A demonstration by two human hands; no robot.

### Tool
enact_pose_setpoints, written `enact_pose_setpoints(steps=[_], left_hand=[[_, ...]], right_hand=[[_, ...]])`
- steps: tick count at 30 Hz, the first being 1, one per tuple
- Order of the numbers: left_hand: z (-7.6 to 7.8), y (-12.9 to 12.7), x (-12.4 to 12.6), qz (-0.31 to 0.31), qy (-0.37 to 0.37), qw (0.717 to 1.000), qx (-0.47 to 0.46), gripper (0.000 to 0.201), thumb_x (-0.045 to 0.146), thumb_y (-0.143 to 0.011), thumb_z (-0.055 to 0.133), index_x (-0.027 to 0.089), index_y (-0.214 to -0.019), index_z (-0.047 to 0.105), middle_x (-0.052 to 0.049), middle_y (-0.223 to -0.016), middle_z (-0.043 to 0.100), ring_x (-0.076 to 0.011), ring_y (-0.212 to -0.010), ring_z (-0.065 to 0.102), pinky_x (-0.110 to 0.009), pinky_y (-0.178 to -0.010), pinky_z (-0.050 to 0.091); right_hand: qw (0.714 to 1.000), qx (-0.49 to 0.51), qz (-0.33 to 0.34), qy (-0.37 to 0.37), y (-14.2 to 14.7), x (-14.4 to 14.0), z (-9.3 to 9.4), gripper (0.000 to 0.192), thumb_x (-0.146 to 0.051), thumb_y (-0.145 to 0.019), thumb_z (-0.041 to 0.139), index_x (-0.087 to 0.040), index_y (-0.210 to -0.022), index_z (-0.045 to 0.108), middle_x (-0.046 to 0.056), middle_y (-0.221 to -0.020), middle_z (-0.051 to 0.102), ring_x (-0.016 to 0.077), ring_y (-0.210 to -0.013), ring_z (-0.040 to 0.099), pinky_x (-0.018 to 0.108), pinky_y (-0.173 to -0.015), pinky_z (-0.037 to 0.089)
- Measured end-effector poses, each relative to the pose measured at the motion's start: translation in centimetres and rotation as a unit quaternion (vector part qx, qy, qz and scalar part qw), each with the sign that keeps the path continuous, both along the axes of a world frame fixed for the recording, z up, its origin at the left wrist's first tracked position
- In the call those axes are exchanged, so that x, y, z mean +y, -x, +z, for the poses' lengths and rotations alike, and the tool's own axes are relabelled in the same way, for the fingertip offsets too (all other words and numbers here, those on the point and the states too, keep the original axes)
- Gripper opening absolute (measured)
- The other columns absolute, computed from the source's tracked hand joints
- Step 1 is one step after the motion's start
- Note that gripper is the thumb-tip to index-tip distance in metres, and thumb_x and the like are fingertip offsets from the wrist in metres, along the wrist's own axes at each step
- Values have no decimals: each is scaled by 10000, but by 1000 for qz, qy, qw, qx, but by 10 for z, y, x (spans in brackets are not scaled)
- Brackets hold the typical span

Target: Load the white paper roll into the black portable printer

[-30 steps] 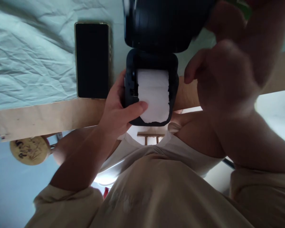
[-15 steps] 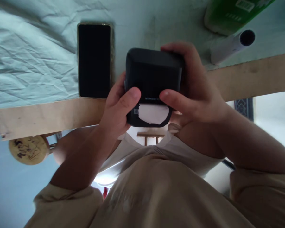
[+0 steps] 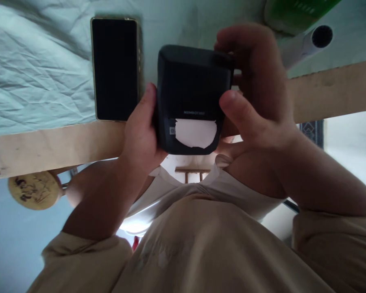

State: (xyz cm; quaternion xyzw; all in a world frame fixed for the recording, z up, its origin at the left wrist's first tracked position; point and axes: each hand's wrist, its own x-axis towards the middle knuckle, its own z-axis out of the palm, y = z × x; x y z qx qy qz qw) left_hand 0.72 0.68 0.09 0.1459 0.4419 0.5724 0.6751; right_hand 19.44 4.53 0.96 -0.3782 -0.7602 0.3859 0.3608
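Note:
A black label printer (image 3: 195, 87) with "NIIMBOT" lettering is held up in front of me, over the table's near edge. White label paper (image 3: 196, 133) with a ragged edge shows at its lower front. My left hand (image 3: 142, 134) is closed round the printer's left side, thumb along the edge and fingers hidden behind. On the other side my right hand (image 3: 260, 89) curls loosely about the upper right corner. Its thumb tip lies at the right edge and its bent index finger near the top; the other fingers are partly hidden.
A dark-screened phone (image 3: 116, 69) lies on the pale green cloth (image 3: 42, 73), left of the printer. At right are a white tube-like object (image 3: 306, 44) with a dark end and a green package (image 3: 293, 16). A wooden table edge (image 3: 57, 146) runs across; a round-topped stool (image 3: 33, 190) stands lower left.
The printer has risen slightly in view. My left thumb has slid off its front to the left side. My right thumb has drawn back to the right edge, and the right fingers have lifted and loosened.

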Motion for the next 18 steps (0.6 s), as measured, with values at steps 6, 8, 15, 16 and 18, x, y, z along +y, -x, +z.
enact_pose_setpoints(steps=[6, 8, 15, 16, 18], left_hand=[[-8, 2, -2, 17, -69, 997, -16, 387, 336, -1094, 454, 145, -889, 721, 2, -886, 800, -117, -982, 785, -267, -1017, 627], [-9, 3, -3, 31, -92, 995, -9, 382, 290, -1092, 467, 149, -823, 699, 40, -773, 747, -66, -882, 767, -207, -967, 620], [2, 3, 3, -16, -42, 999, -20, 457, 352, -1117, 308, 160, -971, 696, 22, -1031, 761, -128, -1214, 757, -317, -1060, 634], [4, 3, 3, -3, -50, 999, 6, 441, 334, -1117, 310, 171, -1000, 703, 38, -1084, 761, -122, -1272, 734, -321, -1092, 619], [4, 4, 2, -3, -59, 997, 43, 342, 303, -1101, 404, 183, -1046, 719, 55, -1103, 763, -113, -1308, 715, -307, -1126, 597]], right_hand=[[997, -17, 32, -66, -3, -1, 6, 626, -498, -937, 631, -168, -1455, 510, 100, -1496, 540, 225, -1425, 543, 346, -1075, 589], [997, -36, 35, -62, -3, 0, 8, 633, -488, -947, 633, -161, -1473, 506, 105, -1510, 526, 222, -1463, 524, 347, -1112, 586], [988, -79, 16, -129, -8, -1, 16, 690, -544, -926, 675, -88, -1439, 605, 182, -1440, 562, 260, -1423, 543, 346, -994, 628], [985, -85, -11, -147, -9, -1, 16, 684, -567, -927, 667, -77, -1403, 640, 187, -1384, 589, 257, -1350, 587, 347, -959, 626], [985, -55, -64, -147, -10, -1, 17, 642, -599, -897, 702, -128, -1334, 691, 122, -1306, 636, 214, -1167, 673, 311, -854, 600]])
